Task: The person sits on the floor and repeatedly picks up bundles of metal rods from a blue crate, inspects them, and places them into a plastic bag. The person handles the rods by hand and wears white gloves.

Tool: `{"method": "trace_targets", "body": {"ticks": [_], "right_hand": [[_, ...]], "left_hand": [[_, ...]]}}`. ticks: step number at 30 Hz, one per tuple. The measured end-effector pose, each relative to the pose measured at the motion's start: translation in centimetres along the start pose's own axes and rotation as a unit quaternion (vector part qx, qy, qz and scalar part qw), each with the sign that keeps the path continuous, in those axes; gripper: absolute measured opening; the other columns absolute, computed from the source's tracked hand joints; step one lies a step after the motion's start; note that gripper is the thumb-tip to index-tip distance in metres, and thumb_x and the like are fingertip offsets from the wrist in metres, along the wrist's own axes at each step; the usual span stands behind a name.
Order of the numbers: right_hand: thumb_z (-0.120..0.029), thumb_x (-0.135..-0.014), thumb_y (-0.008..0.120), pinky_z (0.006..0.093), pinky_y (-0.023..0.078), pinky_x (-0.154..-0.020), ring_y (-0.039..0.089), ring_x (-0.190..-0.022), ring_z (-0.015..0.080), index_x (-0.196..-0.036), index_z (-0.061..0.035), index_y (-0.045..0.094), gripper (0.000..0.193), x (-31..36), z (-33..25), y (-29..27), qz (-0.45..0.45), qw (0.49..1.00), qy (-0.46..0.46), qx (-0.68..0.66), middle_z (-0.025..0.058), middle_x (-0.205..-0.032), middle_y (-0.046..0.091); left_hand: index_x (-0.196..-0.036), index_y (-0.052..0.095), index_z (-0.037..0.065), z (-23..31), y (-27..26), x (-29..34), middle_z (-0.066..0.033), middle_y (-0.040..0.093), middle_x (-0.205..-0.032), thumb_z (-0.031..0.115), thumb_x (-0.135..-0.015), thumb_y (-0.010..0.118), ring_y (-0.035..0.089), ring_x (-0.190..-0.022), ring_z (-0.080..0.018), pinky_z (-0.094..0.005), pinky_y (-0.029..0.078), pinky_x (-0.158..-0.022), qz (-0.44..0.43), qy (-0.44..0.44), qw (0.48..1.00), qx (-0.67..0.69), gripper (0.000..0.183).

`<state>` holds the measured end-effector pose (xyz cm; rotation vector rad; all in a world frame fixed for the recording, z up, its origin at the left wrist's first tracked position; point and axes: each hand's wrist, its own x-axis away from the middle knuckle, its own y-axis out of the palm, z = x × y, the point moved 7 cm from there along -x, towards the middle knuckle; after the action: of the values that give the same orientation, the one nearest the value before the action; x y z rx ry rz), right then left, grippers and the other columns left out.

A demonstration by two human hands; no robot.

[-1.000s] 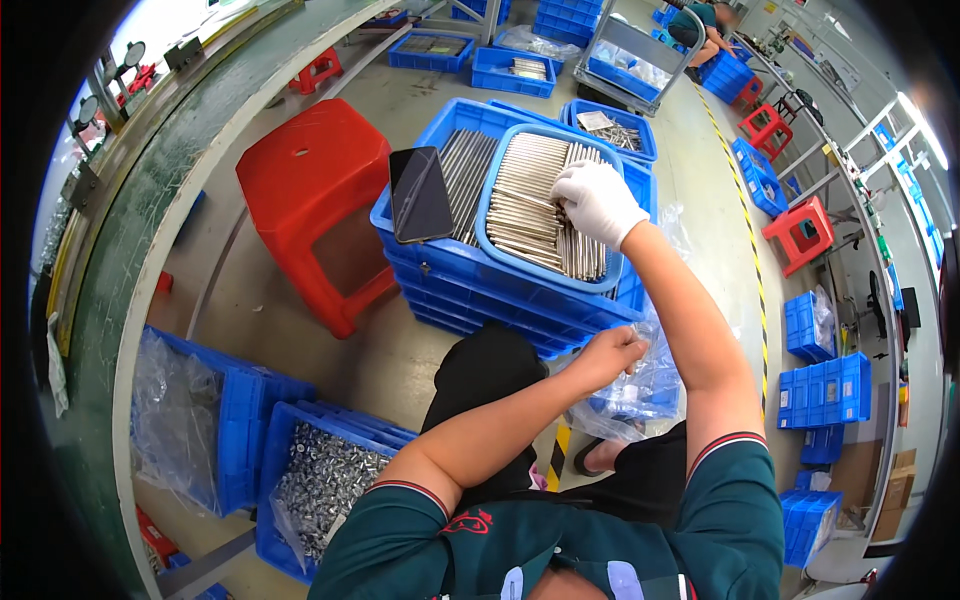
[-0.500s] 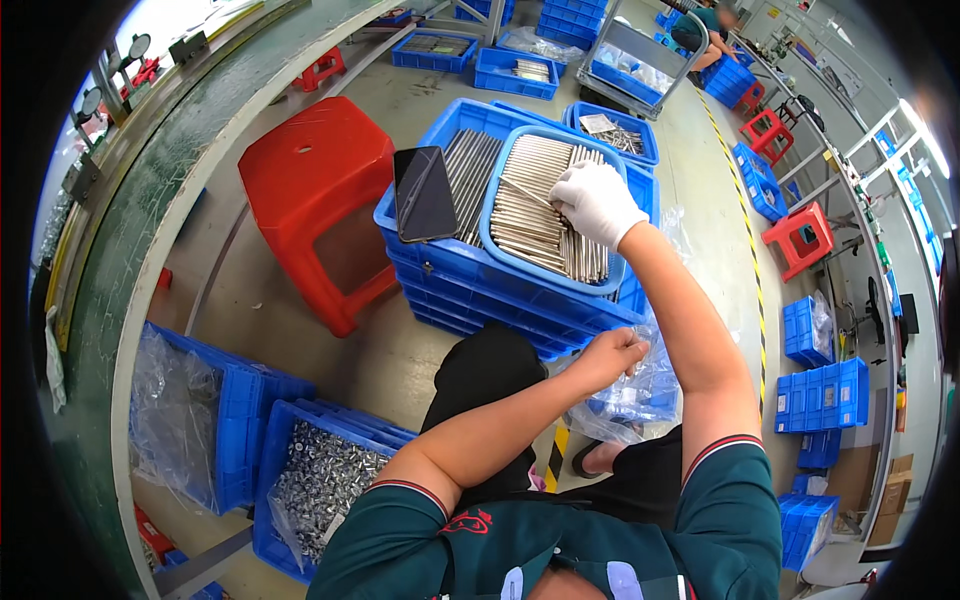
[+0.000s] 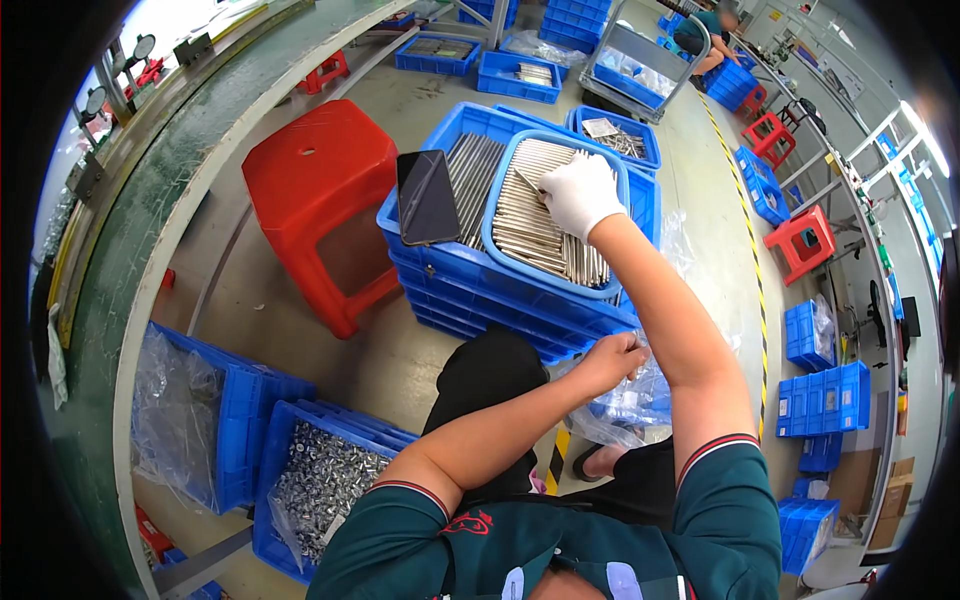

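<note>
My right hand (image 3: 582,197), in a white glove, is over a light-blue basin (image 3: 489,225) of slim silver metal rods (image 3: 530,235). Its fingertips are closed on one metal rod (image 3: 526,181), which slants across the others. My bare left hand (image 3: 612,362) is lower down, in front of the crates, its fingers curled together; whatever they hold is too small or hidden to name. Behind it lies a clear plastic bag (image 3: 640,398). The basin rests on stacked blue crates (image 3: 480,290), beside longer, darker rods (image 3: 474,165) and a black phone (image 3: 427,197).
A red stool (image 3: 315,160) stands left of the stack. At lower left is a blue crate of small metal parts (image 3: 325,480). A green-topped workbench (image 3: 150,200) runs along the left. Beyond are a trolley (image 3: 630,80) and another person (image 3: 705,45).
My right hand has moved left and slightly away from me over the basin, the rod still at its fingertips. My left hand has stayed almost in place.
</note>
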<state>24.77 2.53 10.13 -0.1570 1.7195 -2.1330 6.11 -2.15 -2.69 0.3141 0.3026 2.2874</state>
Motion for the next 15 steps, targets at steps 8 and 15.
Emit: {"method": "trace_targets", "body": {"ticks": [8, 15], "right_hand": [[-0.01, -0.072, 0.057, 0.0407, 0.042, -0.074, 0.061, -0.083, 0.0286, -0.074, -0.0128, 0.07, 0.013, 0.4, -0.8, 0.1, 0.015, 1.0, -0.023, -0.013, 0.0108, -0.074, 0.065], [-0.008, -0.07, 0.056, 0.0396, 0.043, -0.072, 0.061, -0.079, 0.0291, -0.075, -0.0115, 0.069, 0.015, 0.7, -1.2, 0.2, 0.014, 0.996, -0.08, 0.024, 0.0113, -0.073, 0.065]], "left_hand": [[-0.091, 0.058, -0.001, -0.1, -0.1, 0.0, -0.0012, 0.054, -0.067, 0.023, -0.089, 0.056, 0.048, -0.062, -0.0088, -0.024, 0.038, -0.059, -0.003, 0.006, 1.0, 0.025, 0.024], [-0.091, 0.058, 0.0, 0.0, 0.2, -0.1, -0.001, 0.053, -0.068, 0.024, -0.089, 0.056, 0.048, -0.063, -0.0084, -0.0242, 0.038, -0.06, -0.002, 0.003, 1.0, 0.01, 0.024]]}}
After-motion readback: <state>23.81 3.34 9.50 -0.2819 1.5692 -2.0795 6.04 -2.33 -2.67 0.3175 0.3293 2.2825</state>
